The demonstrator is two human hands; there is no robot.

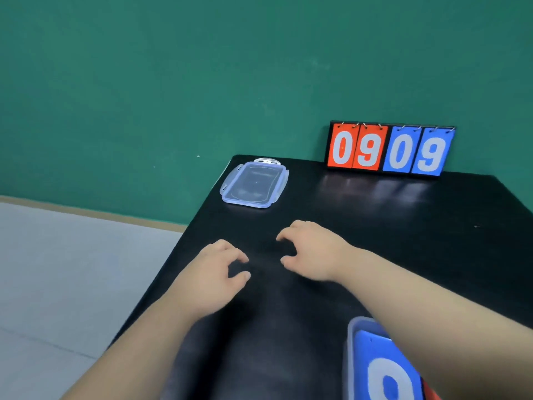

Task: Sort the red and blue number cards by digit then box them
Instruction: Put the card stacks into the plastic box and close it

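Note:
My left hand and my right hand hover side by side over the middle of the black table, fingers loosely curled, holding nothing. At the bottom right a clear plastic box holds a blue number card with a white digit, and a red card edge shows beside it; my right forearm crosses over the box. A flip scoreboard at the table's back shows red 0, red 9, blue 0, blue 9.
The box's clear lid with blue clips lies near the table's far left corner. A green wall rises behind the table. Grey floor lies beyond the table's left edge.

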